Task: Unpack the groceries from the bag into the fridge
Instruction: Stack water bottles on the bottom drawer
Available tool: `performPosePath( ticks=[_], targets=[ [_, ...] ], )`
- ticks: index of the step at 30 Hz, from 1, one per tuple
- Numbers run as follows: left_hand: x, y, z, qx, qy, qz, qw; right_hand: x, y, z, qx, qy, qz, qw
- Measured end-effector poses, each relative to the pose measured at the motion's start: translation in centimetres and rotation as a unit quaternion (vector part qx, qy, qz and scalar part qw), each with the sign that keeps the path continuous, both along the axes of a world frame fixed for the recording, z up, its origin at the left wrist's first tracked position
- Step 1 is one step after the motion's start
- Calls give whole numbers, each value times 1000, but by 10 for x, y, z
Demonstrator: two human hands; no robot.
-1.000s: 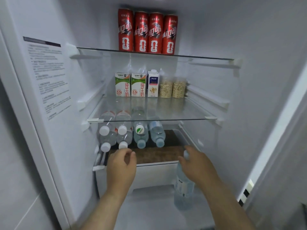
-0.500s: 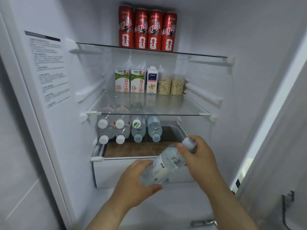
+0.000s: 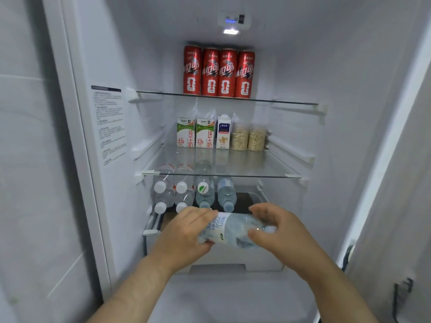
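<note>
A clear water bottle [image 3: 233,230] with a pale blue label lies sideways in front of the fridge's bottom shelf. My left hand [image 3: 186,234] grips its base end, fingers curled over the label. My right hand [image 3: 277,234] holds its cap end between thumb and fingers. Just behind the bottle, several water bottles [image 3: 193,192] lie stacked with caps facing out on the bottom shelf [image 3: 245,201]. No bag is in view.
Several red cans [image 3: 218,73] stand on the top glass shelf [image 3: 291,102]. Two green milk cartons [image 3: 194,132], a white carton [image 3: 224,132] and two oat jars [image 3: 248,139] stand on the middle glass shelf [image 3: 256,169]. A white drawer [image 3: 233,257] sits below the hands.
The bottle went from hanging upright in my right hand to lying sideways in both hands, raised to the bottom shelf. My left hand took hold of its base. The camera tilted upward.
</note>
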State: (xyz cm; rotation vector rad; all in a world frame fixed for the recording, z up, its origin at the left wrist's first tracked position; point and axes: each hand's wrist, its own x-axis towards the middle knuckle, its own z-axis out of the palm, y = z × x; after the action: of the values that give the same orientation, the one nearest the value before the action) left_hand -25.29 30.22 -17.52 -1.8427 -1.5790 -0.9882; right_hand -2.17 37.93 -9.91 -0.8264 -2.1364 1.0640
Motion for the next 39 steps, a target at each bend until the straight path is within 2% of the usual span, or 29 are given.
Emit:
performPosePath(
  ticks=[2, 4, 8, 11, 16, 20, 24, 39],
  targets=[
    [-3, 4, 5, 2, 32, -20, 999, -1, 0, 5, -2, -55, 32, 998],
    [-5, 9, 9, -4, 51, -32, 998, -3, 1, 6, -4, -73, 34, 997],
    [-8, 26, 9, 6, 50, -25, 998, -6, 5, -2, -32, -13, -13, 999],
    [-5, 34, 3, -5, 16, -10, 1000, -11, 10, -13, -50, 34, -56, 997],
    [-19, 27, -20, -59, -66, 37, 995, -10, 23, -26, -46, 81, -116, 989],
    [-31, 23, -39, -149, -119, 76, 979, -9, 32, -34, -64, 133, -151, 978],
    [-39, 29, -44, -219, -80, 85, 969, -17, 38, -40, -54, 150, -179, 971],
    [-53, 39, -42, -214, -119, 104, 964, -80, 58, -44, -22, 176, -211, 961]
  ],
)
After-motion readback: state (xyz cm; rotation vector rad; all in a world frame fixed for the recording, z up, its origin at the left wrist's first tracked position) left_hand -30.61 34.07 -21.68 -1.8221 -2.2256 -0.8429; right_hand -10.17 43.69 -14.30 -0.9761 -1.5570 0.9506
